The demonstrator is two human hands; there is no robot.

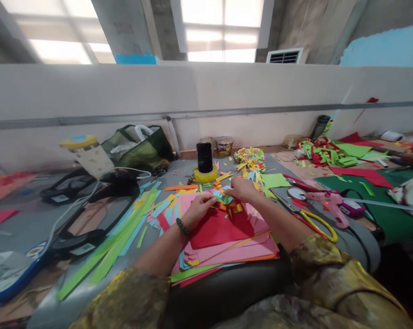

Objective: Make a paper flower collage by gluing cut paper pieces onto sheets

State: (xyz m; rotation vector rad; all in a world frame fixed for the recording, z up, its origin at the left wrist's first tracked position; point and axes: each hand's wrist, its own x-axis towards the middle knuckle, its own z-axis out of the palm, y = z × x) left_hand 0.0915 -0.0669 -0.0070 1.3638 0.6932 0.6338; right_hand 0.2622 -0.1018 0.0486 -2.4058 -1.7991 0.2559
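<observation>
Between our two hands, at twelve o'clock of the red sheet, sits a small multicoloured paper piece. Our left hand pinches its near edge, and our right hand closes fingers over its far side, likely steadying it from both ends. We keep the pink glue gun and yellow-handled scissors at three o'clock, within reach.
</observation>
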